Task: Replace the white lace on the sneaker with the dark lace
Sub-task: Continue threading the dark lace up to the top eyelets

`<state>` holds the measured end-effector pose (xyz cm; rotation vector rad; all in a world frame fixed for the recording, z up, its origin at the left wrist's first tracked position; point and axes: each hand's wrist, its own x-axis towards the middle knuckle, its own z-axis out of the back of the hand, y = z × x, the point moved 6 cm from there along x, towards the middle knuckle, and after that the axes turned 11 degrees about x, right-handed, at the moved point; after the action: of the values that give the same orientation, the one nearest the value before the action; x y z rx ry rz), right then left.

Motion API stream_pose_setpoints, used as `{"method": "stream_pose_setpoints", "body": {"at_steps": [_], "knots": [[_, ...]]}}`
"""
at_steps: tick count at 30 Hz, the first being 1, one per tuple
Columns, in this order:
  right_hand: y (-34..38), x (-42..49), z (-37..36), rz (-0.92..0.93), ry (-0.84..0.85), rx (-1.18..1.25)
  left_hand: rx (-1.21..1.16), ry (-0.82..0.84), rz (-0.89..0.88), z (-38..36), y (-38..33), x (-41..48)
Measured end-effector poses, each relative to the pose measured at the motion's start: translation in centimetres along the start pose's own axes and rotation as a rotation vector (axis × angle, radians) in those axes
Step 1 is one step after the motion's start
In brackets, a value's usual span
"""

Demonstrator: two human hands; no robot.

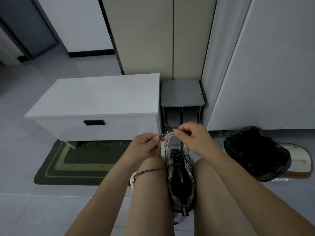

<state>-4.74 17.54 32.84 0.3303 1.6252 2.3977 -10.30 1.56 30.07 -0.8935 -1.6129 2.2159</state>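
Nearest, wedged heel-first between two bare knees (pixel 150 162): grey sneaker (pixel 180 176), toe pointing away, dark lace (pixel 177 155) already crossed through the eyelets over the tongue. Draped loose over the left knee, one free tail of that lace, unsecured and by the look of it easy to snag or to drag back out of an eyelet with one careless tug. Just beyond, left hand (pixel 144 147) and right hand (pixel 192 138) each closed in a pinch on the same short stretch of dark lace above the toe end, fingertips drawn together, cord spanning the gap between them. Judged riskiest from here: uneven pulling, leaving one tail far longer than the other; a skipped or doubled eyelet, hard to spot under the hands; a twisted cord lying badly across the tongue; a slackening of the knees, letting the shoe roll sideways and the pinch slip. No white lace plainly made out; a pale scrap (pixel 132 180) under the left forearm too hidden to name. Farther out on the tiled floor (pixel 51 210), green doormat (pixel 81 160) at left and black bin bag (pixel 255 154) at right, the latter near enough to catch a flicked lace end. Behind, white drawer bench (pixel 95 99), grey shoe rack (pixel 182 94) beside it, tall pale cupboard doors (pixel 170 40) at the back.
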Motion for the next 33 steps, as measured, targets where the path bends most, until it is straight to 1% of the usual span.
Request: {"method": "stream_pose_setpoints", "body": {"at_steps": [1,2,3,4,5,7,8,9,12,13,15,16,17,18,21,23,26,29,33], "knots": [[0.2,0.1,0.2,-0.006,-0.002,0.022,-0.058,0.037,0.015,-0.1,0.4,-0.1],[0.3,0.1,0.2,-0.007,0.003,0.029,-0.065,0.066,0.019,-0.3,0.6,-0.4],[0.4,0.1,0.1,-0.005,0.011,0.028,-0.024,0.084,0.015,-0.5,0.7,-0.6],[0.4,0.1,-0.1,0.003,0.017,0.025,0.083,0.08,-0.001,-0.7,0.7,-0.8],[0.5,0.1,-0.3,0.012,0.02,0.022,0.243,0.054,-0.043,-0.8,0.5,-1.0],[0.5,0.1,-0.9,0.012,0.038,0.03,0.52,0.001,-0.165,-1.0,0.1,-1.2],[0.5,0.2,-1.2,0.01,0.052,0.033,0.587,-0.011,-0.195,-1.1,0.2,-1.2],[0.6,0.1,-1.6,0.011,0.067,0.034,0.606,-0.018,-0.205,-1.1,0.5,-1.1],[0.3,0.1,-2.5,-0.001,0.108,0.048,0.572,-0.061,-0.176,-0.6,1.5,-1.0],[-0.1,0.0,-2.5,-0.017,0.116,0.069,0.512,-0.084,-0.138,-0.4,2.0,-0.9],[-1.2,-0.4,-2.3,-0.04,0.091,0.084,0.267,-0.122,-0.01,0.0,3.2,-0.9],[-1.8,-0.7,-2.0,-0.038,0.069,0.034,0.142,-0.128,0.054,0.0,3.8,-1.0],[-2.5,-1.1,-1.8,-0.028,0.062,-0.064,0.06,-0.134,0.091,-0.1,4.3,-0.9],[-3.2,-1.6,-1.9,-0.008,0.079,-0.18,0.033,-0.137,0.107,-0.1,4.6,-0.8],[-5.2,-3.6,-2.8,0.116,0.141,-0.464,0.06,-0.12,0.093,-0.8,4.8,-0.4],[-6.2,-4.6,-3.1,0.148,0.14,-0.546,0.129,-0.111,0.07,-1.3,4.7,-0.1],[-6.6,-4.9,-3.0,0.149,0.111,-0.542,0.239,-0.098,0.039,-1.9,4.6,0.3],[-6.6,-4.7,-2.9,0.137,0.128,-0.527,0.327,-0.111,0.018,-2.1,4.5,0.7],[-6.5,-4.5,-3.2,0.12,0.131,-0.496,0.311,-0.138,0.018,-2.1,4.5,1.0]]}}
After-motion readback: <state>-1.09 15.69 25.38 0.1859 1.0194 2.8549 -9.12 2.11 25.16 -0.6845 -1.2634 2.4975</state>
